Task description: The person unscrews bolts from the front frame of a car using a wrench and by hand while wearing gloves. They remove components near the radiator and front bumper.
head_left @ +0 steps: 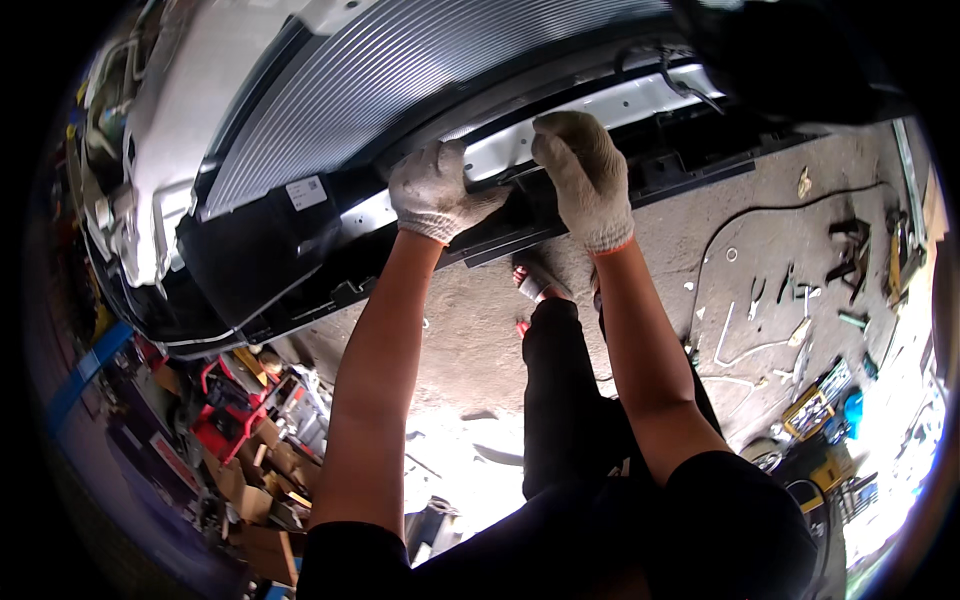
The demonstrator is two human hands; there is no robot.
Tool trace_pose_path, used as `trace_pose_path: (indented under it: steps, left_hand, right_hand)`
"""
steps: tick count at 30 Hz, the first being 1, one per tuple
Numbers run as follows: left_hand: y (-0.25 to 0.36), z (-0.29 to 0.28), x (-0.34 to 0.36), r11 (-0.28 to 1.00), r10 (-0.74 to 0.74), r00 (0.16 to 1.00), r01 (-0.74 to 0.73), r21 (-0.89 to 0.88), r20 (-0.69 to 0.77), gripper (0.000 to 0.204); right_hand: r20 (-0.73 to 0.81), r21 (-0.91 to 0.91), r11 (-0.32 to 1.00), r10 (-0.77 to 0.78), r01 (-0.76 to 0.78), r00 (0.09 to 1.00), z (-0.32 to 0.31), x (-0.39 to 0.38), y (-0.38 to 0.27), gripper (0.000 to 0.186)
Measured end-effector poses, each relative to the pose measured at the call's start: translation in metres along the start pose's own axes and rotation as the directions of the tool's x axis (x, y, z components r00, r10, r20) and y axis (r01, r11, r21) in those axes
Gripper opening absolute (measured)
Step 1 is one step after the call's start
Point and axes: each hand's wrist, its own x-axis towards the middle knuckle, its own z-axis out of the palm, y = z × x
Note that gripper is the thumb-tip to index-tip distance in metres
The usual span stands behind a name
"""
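Both my hands wear off-white knitted gloves over the lower front of a vehicle. My left hand [436, 192] rests on the black plastic trim [500, 232] and pale metal crossbar [500, 148], its thumb stretched to the right, apart from the fingers. A short way to the right, my right hand [585, 178] is closed above the same crossbar, fingers curled and thumb pressed toward them. Whatever lies between those fingertips is hidden. Behind the bar is a finned radiator panel [400, 75]. A black plastic cover [265, 235] with a white label sits left of my left hand.
A black cable [745, 212], pliers [757, 297] and other tools lie on the concrete floor [470, 350] at right. Near a yellow case [805, 412] are more parts. Cardboard boxes [270, 550] and a red metal frame [222, 425] crowd the lower left. My foot [545, 283] is below the trim.
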Motion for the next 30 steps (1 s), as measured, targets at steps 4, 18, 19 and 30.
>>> trace_pose_path:
  steps: [4, 18, 19, 30]
  left_hand:
    - [-0.001, -0.004, 0.003, 0.999, 0.029, 0.999, -0.029, 0.019, -0.041, 0.078]
    - [-0.002, -0.002, -0.008, 0.999, -0.027, 1.0, 0.027, 0.017, -0.014, 0.088]
    - [-0.003, -0.003, -0.01, 0.997, -0.045, 0.999, 0.045, -0.061, -0.001, 0.087]
    - [0.138, -0.005, -0.107, 0.702, -0.32, 0.854, -0.078, -0.708, -0.411, 0.02]
  right_hand:
    - [0.032, -0.008, 1.0, 0.028, -0.028, 0.999, -0.007, -0.012, 0.007, 0.04]
    - [-0.192, -0.34, 0.937, 0.019, -0.085, 0.981, -0.066, -0.141, 0.017, 0.034]
    - [-0.223, -0.296, 0.945, 0.069, -0.135, 0.972, -0.065, -0.145, 0.018, 0.032]
    - [-0.222, -0.214, 0.954, 0.162, -0.211, 0.961, -0.06, -0.162, 0.056, 0.034]
